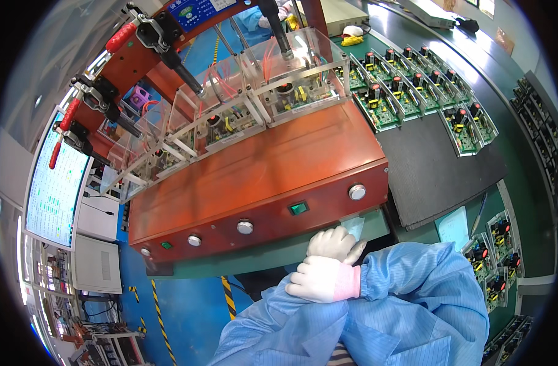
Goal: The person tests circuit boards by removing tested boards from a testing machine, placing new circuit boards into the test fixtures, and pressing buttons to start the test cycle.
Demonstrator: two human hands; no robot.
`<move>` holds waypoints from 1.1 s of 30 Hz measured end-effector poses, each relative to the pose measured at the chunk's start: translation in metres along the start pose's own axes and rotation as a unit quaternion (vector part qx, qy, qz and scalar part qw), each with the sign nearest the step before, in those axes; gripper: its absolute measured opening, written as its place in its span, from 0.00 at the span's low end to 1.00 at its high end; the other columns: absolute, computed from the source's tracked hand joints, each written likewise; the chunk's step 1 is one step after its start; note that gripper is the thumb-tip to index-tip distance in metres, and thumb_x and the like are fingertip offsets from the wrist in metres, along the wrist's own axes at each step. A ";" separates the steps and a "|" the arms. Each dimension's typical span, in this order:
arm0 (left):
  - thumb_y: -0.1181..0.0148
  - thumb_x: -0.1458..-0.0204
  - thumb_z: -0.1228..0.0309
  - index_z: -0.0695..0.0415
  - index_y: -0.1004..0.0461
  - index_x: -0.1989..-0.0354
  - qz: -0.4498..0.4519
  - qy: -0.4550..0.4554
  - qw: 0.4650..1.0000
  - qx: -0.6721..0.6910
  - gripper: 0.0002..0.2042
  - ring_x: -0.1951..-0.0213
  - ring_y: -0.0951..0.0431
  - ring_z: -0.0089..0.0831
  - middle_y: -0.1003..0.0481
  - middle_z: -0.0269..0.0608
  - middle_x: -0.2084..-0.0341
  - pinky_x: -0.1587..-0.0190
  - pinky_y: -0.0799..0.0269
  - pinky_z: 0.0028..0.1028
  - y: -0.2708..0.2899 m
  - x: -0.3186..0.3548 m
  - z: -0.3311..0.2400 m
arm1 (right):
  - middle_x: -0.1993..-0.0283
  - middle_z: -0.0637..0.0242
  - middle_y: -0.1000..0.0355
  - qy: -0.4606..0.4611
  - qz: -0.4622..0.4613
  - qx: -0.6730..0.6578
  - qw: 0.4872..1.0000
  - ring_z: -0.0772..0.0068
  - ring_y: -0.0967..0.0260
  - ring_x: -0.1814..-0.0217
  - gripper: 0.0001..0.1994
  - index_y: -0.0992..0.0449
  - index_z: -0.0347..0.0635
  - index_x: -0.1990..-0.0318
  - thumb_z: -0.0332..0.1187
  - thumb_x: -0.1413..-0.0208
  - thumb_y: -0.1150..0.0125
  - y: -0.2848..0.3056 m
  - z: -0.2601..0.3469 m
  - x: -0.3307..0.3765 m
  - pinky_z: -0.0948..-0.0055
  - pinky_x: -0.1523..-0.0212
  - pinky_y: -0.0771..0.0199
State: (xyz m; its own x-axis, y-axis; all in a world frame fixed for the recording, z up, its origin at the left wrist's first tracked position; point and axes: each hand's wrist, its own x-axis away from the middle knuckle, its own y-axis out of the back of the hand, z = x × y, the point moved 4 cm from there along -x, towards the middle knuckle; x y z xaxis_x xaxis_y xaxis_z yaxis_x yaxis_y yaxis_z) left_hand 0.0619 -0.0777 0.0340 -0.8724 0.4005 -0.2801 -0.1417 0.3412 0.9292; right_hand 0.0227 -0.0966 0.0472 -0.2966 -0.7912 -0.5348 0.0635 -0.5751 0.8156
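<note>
My arms are crossed in front of a red test fixture [260, 183], both hands in white gloves. My left hand [335, 244] is at the fixture's lower front edge, its fingers curled down and their tips hidden; I cannot see anything in it. Across my left wrist lies my right hand [315, 280], with a pink cuff, its fingers wrapped over the blue sleeve [279, 311]. Round silver buttons [245, 227] and a green switch [298, 208] line the fixture's front. On top, circuit boards [227, 125] sit under clear covers [309, 61].
Rows of green circuit boards [407, 82] stand to the right, beside a black mat [444, 165]. A pale blue paper [453, 227] and a pen [479, 213] lie nearer. Red-handled clamps [121, 38] rise at the left, before a screen [56, 180]. Another person's sleeve [248, 21] shows behind.
</note>
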 end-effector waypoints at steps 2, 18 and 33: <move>0.38 0.44 0.51 0.56 0.17 0.75 0.000 0.000 1.000 -0.002 0.20 0.71 0.25 0.38 0.25 0.41 0.73 0.65 0.28 0.34 0.001 0.000 0.000 | 0.69 0.64 0.33 -0.039 0.005 0.004 0.999 0.62 0.32 0.67 0.03 0.29 0.49 0.62 0.34 0.38 0.44 -0.016 0.000 0.004 0.66 0.57 0.29; 0.38 0.45 0.52 0.55 0.16 0.75 0.006 0.018 0.999 -0.027 0.19 0.70 0.24 0.37 0.24 0.38 0.72 0.64 0.28 0.32 -0.003 0.001 -0.001 | 0.66 0.61 0.33 -0.057 0.036 0.019 0.998 0.59 0.33 0.66 0.04 0.30 0.46 0.61 0.34 0.39 0.44 -0.048 -0.004 0.016 0.63 0.55 0.27; 0.36 0.48 0.53 0.54 0.16 0.75 0.013 0.038 0.998 -0.040 0.17 0.70 0.24 0.36 0.24 0.36 0.72 0.65 0.28 0.31 -0.002 0.004 -0.002 | 0.66 0.61 0.34 0.015 0.006 0.000 1.000 0.60 0.33 0.66 0.04 0.31 0.47 0.61 0.34 0.39 0.44 0.004 0.002 -0.001 0.64 0.56 0.27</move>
State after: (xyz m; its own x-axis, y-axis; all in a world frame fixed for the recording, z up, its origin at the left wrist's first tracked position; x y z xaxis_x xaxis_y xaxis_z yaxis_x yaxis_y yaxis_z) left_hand 0.0580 -0.0784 0.0318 -0.9089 0.3419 -0.2388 -0.1524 0.2607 0.9533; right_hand 0.0208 -0.0980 0.0514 -0.2668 -0.8036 -0.5320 0.0676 -0.5662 0.8215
